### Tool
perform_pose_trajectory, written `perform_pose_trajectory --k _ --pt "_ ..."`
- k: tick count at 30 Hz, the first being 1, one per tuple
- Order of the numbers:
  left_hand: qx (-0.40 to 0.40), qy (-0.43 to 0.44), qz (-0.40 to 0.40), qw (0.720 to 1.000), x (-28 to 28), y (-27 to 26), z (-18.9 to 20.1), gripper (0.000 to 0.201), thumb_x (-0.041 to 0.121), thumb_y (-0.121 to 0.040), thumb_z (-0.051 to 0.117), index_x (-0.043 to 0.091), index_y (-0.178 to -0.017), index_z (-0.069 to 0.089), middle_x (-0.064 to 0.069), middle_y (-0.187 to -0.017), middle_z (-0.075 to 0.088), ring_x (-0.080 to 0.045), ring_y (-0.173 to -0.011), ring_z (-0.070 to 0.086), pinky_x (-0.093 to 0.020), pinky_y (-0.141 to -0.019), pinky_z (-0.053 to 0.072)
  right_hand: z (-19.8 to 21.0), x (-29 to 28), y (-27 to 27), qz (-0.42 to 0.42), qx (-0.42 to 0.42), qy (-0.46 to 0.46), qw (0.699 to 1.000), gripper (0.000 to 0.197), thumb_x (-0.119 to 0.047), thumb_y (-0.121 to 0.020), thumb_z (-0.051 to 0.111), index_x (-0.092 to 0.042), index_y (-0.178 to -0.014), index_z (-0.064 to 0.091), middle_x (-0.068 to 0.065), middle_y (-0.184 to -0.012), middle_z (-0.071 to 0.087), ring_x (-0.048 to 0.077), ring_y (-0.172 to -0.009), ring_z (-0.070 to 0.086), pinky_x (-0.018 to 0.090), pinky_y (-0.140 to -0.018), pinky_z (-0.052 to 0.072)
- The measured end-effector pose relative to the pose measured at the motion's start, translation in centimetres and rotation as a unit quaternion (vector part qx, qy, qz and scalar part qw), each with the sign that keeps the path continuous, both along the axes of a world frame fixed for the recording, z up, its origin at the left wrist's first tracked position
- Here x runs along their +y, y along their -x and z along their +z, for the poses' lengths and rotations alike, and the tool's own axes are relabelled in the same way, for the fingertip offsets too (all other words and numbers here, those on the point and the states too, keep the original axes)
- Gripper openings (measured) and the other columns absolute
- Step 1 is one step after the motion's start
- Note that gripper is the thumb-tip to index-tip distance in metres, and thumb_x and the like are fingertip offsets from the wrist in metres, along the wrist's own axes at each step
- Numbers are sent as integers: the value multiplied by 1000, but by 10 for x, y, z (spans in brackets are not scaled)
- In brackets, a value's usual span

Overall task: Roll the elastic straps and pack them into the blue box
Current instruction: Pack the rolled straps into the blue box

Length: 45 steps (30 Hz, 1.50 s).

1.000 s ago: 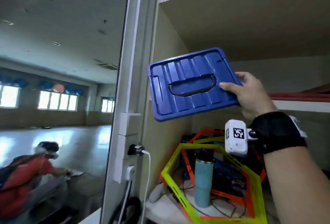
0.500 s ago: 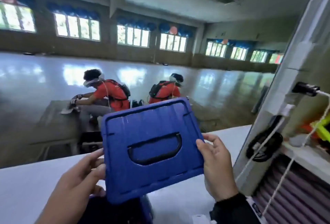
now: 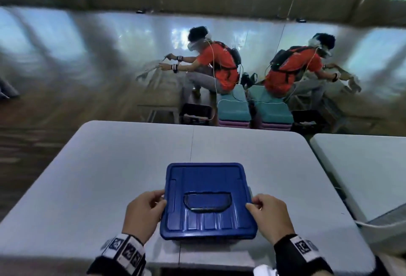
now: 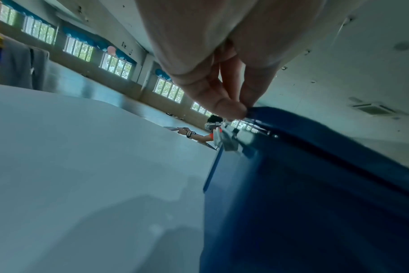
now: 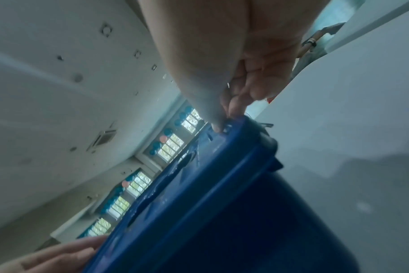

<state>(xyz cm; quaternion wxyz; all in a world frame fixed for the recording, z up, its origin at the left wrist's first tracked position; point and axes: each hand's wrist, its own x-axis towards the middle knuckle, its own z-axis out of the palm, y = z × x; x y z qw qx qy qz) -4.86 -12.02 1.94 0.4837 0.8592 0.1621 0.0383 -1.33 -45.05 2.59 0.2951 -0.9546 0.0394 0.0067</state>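
Note:
The blue box [image 4: 315,203] stands on the grey table [image 3: 109,176] in front of me, with its ribbed blue lid [image 3: 208,198] lying on top. My left hand [image 3: 149,207] pinches the lid's left edge, thumb on top. My right hand [image 3: 268,212] pinches the right edge the same way. In the left wrist view the left hand [image 4: 243,109] has its fingertips at the lid's rim. The right wrist view shows the right hand [image 5: 224,120] gripping the lid [image 5: 199,175] above the box [image 5: 257,230]. No elastic straps are visible; the box's inside is hidden.
A second grey table [image 3: 362,165] stands close on the right. Beyond the table's far edge two people in orange shirts [image 3: 219,64] sit on teal stools [image 3: 234,108] beside dark baskets [image 3: 195,113]. Windows line the far wall.
A second ago my right hand alone held the lid up by a shelf. My left hand has joined it, and the lid has come down onto the box on the table.

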Motion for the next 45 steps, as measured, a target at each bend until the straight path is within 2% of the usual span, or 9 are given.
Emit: perform_pose_trajectory --k 9,12,14,16,17,22,34,41,45 --pt "-14 -130 -44 991 1 -1 -14 18 22 -87 74 34 -100 70 12 -98 61 -2 -78 64 -28 -74 54 -12 -13 2 49 -5 40 998 17 -29 -84 72 -29 -76 57 -9 -75 59 9 -69 56 28 -61 45" --pt "70 -28 -32 997 3 -7 -15 28 23 -93 68 25 -118 57 8 -119 54 -15 -98 64 -29 -83 51 -13 -23 -8 1 14 -90 996 13 -22 -88 73 -29 -81 66 -8 -91 65 10 -78 64 32 -72 55" --pt "142 172 -9 975 0 -14 -16 30 18 -95 59 20 -124 54 -3 -110 56 -22 -89 60 -39 -81 55 -8 -25 -17 -91 147 -320 931 9 -21 -99 61 -17 -103 68 7 -104 69 24 -91 69 45 -80 61" --pt "162 296 28 941 2 -20 -17 20 14 -91 54 5 -103 67 -15 -89 53 -25 -75 51 -37 -65 56 -7 -28 -23 -134 260 -489 822 23 -21 -104 51 -6 -113 67 16 -101 72 34 -88 70 46 -73 62" --pt "157 314 42 936 5 -22 -17 22 11 -92 53 -3 -95 69 -17 -85 54 -26 -74 50 -37 -62 57 -6 -31 -26 -131 285 -511 800 27 -19 -104 49 -2 -114 69 17 -96 72 34 -85 70 44 -71 62" --pt "139 303 14 943 19 -26 -14 17 7 -98 59 2 -105 73 -16 -86 74 -24 -68 69 -37 -64 60 -12 -33 -38 -98 296 -476 822 17 -9 -96 63 -1 -99 77 11 -86 68 22 -71 64 45 -82 59" --pt "100 193 -21 976 -9 -57 -13 11 13 -87 75 12 -98 74 -8 -83 79 -24 -75 76 -34 -59 59 -16 -16 -59 -72 226 -362 901 30 -25 -89 75 -16 -66 59 3 -68 55 18 -61 58 31 -55 54" --pt "134 273 -64 951 -82 -167 21 18 6 -93 59 -1 -99 74 -22 -88 76 -26 -67 72 -37 -61 62 24 -94 -137 -125 202 -343 909 36 -31 -89 75 4 -95 72 13 -88 71 27 -74 68 32 -57 58" --pt "155 348 -51 923 -165 -245 33 17 3 -92 55 -1 -93 71 -18 -85 76 -24 -65 73 -30 -55 59 38 -167 -207 -177 183 -303 918 29 -32 -88 73 -5 -95 71 12 -94 73 24 -71 68 25 -46 53"
